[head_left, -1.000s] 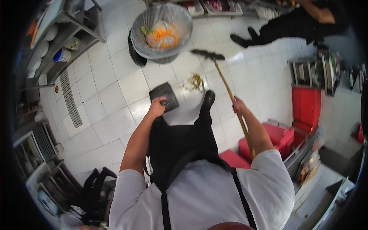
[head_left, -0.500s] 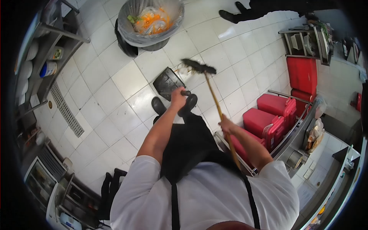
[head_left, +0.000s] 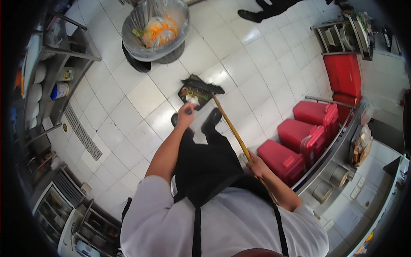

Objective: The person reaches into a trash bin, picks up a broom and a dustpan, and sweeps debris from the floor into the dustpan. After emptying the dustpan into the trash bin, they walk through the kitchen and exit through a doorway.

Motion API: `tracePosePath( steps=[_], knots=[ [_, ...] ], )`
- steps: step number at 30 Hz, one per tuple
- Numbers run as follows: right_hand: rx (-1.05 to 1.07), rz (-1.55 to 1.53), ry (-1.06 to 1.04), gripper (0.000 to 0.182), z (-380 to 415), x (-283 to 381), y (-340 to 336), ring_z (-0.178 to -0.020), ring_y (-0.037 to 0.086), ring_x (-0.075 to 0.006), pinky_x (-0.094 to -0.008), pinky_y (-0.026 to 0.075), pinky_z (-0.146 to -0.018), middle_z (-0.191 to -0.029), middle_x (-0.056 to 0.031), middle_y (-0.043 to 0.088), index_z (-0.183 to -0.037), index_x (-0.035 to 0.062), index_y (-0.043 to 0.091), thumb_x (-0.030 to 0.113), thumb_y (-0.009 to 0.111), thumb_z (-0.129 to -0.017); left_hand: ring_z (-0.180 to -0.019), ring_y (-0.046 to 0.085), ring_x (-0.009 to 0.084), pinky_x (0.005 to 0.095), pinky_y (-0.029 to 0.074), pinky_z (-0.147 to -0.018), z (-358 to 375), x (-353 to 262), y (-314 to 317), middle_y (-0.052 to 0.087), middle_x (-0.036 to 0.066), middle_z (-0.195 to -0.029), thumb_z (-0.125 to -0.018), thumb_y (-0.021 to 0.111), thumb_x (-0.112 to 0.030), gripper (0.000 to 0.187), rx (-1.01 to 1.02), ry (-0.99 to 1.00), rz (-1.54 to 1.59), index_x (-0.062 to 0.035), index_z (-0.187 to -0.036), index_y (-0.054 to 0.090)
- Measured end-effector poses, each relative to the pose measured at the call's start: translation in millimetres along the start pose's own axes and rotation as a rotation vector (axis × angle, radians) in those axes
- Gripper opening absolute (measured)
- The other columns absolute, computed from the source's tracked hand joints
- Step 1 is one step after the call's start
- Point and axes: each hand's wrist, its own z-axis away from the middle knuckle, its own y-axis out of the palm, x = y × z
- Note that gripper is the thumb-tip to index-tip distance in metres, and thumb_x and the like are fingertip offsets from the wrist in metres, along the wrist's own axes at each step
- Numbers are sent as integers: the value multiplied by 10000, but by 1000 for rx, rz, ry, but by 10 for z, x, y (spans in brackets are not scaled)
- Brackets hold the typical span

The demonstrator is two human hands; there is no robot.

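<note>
Currently on record, item by item, from the head view.

Left hand (head_left: 186, 115): closed around the dark handle of a black dustpan (head_left: 195, 94), arm stretched down in front of the person's black apron.

Dustpan: resting on the white tiled floor (head_left: 141, 96), just ahead of the person's black shoes (head_left: 211, 120); it carries a small heap of mixed scraps, greenish and pale.

Right hand (head_left: 258, 165): wrapped around the wooden broom handle (head_left: 233, 130), low and close to the body.

Broom head (head_left: 202, 84): dark bristles lying across the far edge of the dustpan, touching it.

Bin (head_left: 155, 29): round, lined with a clear bag, holding orange and green waste; stands on the floor beyond the dustpan, well apart from it.

Floor drain (head_left: 81, 130): long metal grate, to the left.

Shelving (head_left: 55, 64): metal rack at left with white plates and tubs.

Red containers (head_left: 299, 137): several lidded boxes at right, beside a steel counter (head_left: 338, 150).

Another person: dark shoe (head_left: 248, 16) and trouser leg at the top edge.
</note>
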Motion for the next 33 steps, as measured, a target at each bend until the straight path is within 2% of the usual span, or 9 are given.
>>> tracePosePath(
  steps=[2, 4, 6, 8, 12, 20, 25, 28, 33],
  knots=[
    [-37, 125, -3, 705, 107, 193, -236, -504, 550, -196, -322, 465, -468, -808, -153, 605, -1452, 108, 227, 93, 522, -812, -990, 620, 236, 332, 433, -913, 100, 216, -191, 641, 98, -890, -683, 477, 129, 174, 22, -7, 64, -31, -752, 472],
    [-158, 200, -201, 718, -471, -233, -476, -1065, 569, -318, -375, 446, -899, -1122, -250, 583, -1449, 105, 224, 112, 549, -810, -1077, 583, 252, 353, 372, -997, 118, -95, -385, 647, 102, -962, -651, 447, 132, 193, 101, -23, 3, -47, -719, 425],
    [-293, 409, -209, 704, -940, -79, -667, -952, 609, -377, -400, 488, -832, -1057, -272, 599, -1439, 101, 232, 91, 512, -793, -1109, 565, 260, 355, 350, -1022, 268, -260, -475, 648, 108, -992, -645, 438, 132, 198, 82, -150, 27, -53, -715, 428],
    [-285, 354, -179, 707, -1145, 521, -767, -597, 627, -319, -406, 505, -511, -902, -271, 622, -1443, 103, 188, 66, 457, -790, -1117, 557, 264, 346, 356, -1011, 302, -318, -498, 649, 118, -1009, -641, 437, 133, 199, 46, -189, 22, -52, -714, 435],
    [-343, 358, -78, 698, -1699, 855, -473, -513, 594, -282, -386, 493, -446, -799, -246, 619, -1464, 112, 101, 51, 386, -830, -980, 578, 187, 273, 417, -863, 306, -46, -425, 643, 78, -989, -647, 488, 115, 188, -3, -311, 39, -56, -728, 480],
    [-41, 563, 55, 765, -770, -228, 822, -775, 647, -360, -440, 512, -656, -927, -312, 613, -1475, 161, 70, 73, 447, -815, -660, 451, 105, 265, 384, -602, 318, 188, -462, 478, -13, -682, -698, 579, 4, 114, 27, -329, -89, -78, -734, 508],
    [-140, 532, -289, 679, -288, -898, 1313, -993, 604, -385, -424, 479, -856, -1081, -275, 595, -1442, 140, 233, 101, 498, -818, -695, 514, 170, 297, 421, -642, 536, 57, -740, 533, 44, -706, -717, 583, -19, 96, 96, -307, -166, -74, -750, 511],
    [-100, 229, -10, 656, 542, -172, 1384, -1072, 554, -400, -427, 434, -928, -1122, -274, 578, -1430, 142, 271, 89, 507, -821, -726, 581, 280, 342, 454, -670, 604, 151, -950, 576, 121, -727, -746, 571, -58, 44, 134, -173, -197, -72, -764, 533],
    [-493, 387, -169, 675, -249, -828, 1180, -915, 621, -354, -391, 483, -809, -981, -274, 619, -1429, 161, 280, 87, 510, -799, -703, 586, 282, 341, 457, -650, 745, 89, -1046, 573, 122, -722, -737, 545, 8, 83, 205, -67, -190, -69, -761, 526]
  ],
)
